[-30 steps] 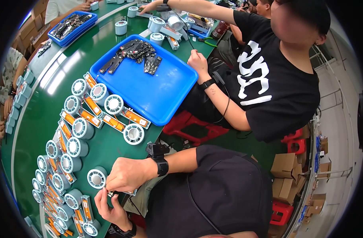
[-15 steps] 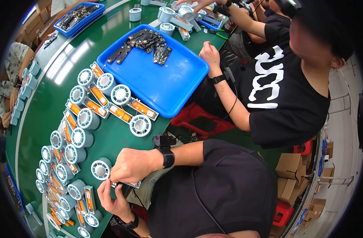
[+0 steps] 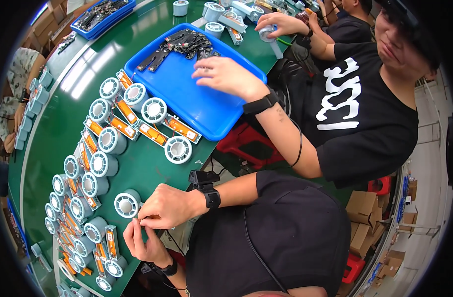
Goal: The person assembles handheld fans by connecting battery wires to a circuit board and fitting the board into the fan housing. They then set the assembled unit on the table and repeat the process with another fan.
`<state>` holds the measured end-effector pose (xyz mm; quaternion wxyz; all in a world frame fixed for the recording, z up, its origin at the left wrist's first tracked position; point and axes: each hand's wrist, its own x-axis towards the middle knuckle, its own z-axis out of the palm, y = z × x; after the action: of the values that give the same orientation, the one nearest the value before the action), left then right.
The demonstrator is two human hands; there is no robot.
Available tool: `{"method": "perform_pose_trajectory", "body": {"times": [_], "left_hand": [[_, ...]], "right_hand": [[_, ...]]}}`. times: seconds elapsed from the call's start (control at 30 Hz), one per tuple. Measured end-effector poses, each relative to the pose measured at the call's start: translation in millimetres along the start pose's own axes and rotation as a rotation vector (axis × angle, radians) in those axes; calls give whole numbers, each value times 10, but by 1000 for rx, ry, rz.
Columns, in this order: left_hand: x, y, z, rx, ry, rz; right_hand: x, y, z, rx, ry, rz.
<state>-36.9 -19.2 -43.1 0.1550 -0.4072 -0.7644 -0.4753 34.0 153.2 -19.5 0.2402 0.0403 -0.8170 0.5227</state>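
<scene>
Orange part (image 3: 151, 217) pinched by both hands (left hand (image 3: 143, 242), right hand (image 3: 166, 205)) at table edge (image 3: 184, 178).

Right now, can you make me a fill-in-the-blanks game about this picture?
1. The tray beside the co-worker's hand is coloured ____.
2. The table is coloured ____.
3. The left hand and right hand meet at the table's ____ edge.
4. The round white fan lies by the ____ hand.

Missing words: blue; green; near; right
</scene>
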Motion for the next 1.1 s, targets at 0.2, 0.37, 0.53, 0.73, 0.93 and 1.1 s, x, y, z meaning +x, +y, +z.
{"method": "perform_pose_trajectory", "body": {"times": [0.2, 0.37, 0.53, 0.73, 0.93, 1.1], "left_hand": [[-66, -1, -29, 3, -1, -48], [-64, 32, -28, 30, 11, -39], [-58, 49, -99, 4, -36, -82], [61, -39, -181, 35, 40, -337], [84, -30, -220, 63, -4, -393], [56, -94, -275, 50, -30, -362]], "right_hand": [[6, 30, 117, 54, 60, 22], [31, -35, 83, 115, 24, 101], [-42, -38, 119, 138, 27, 56], [-54, -116, 67, -197, -7, -113], [-66, 9, 127, -226, -73, -168], [-44, 15, 67, -92, 29, -131]]}}
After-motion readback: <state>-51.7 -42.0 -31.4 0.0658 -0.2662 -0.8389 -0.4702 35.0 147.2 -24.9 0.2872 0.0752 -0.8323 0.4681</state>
